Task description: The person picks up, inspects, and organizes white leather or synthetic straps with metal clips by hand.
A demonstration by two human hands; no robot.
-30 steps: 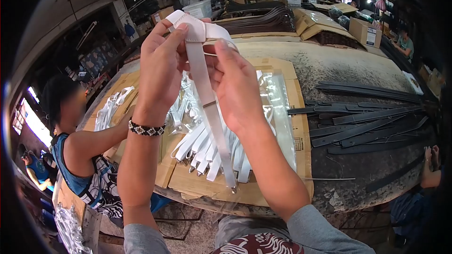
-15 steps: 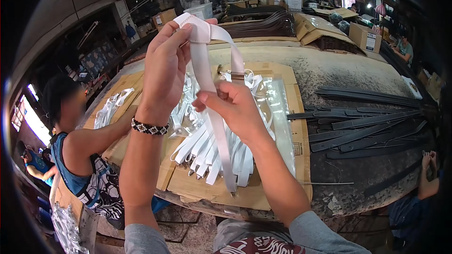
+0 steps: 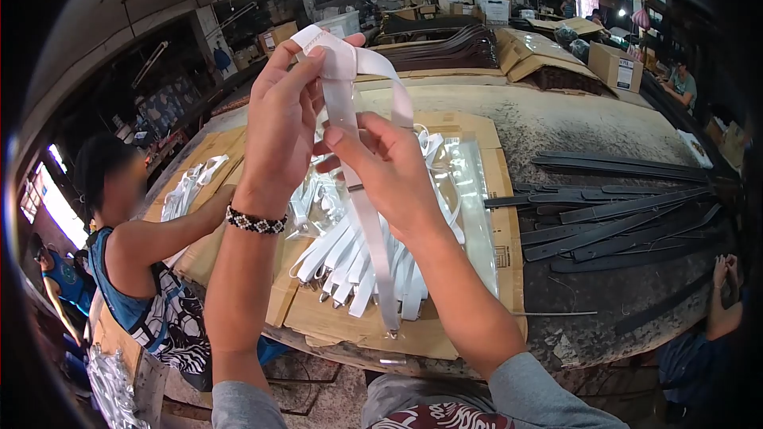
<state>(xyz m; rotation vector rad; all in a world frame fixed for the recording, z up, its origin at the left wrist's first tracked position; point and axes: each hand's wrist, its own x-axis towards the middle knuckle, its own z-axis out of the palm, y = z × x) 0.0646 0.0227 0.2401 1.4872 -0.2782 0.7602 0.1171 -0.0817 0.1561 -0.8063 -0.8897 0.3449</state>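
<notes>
My left hand (image 3: 280, 111) is raised, its thumb and fingers closed on the stitched white patch (image 3: 338, 60) of a white elastic suspender strap (image 3: 372, 246). From the patch one length hangs down, and another loops to the right behind my right hand. Lower down, my right hand (image 3: 385, 167) pinches the hanging length between thumb and fingers. Just below it a thin metal slider (image 3: 355, 187) sits across the strap. Beneath both hands lies a pile of white straps (image 3: 330, 258) with metal clips, partly hidden by my right hand.
Flattened cardboard (image 3: 294, 318) and a clear plastic sheet (image 3: 477, 214) lie under the pile. Black straps (image 3: 620, 214) are spread at right. A co-worker (image 3: 127, 254) sits at left beside more white straps (image 3: 191, 183). Boxes (image 3: 616, 65) stand at the back.
My right hand has moved up and slightly left along the strap. A metal slider shows below it now, while the one on the right loop is no longer visible. My left hand stays nearly still.
</notes>
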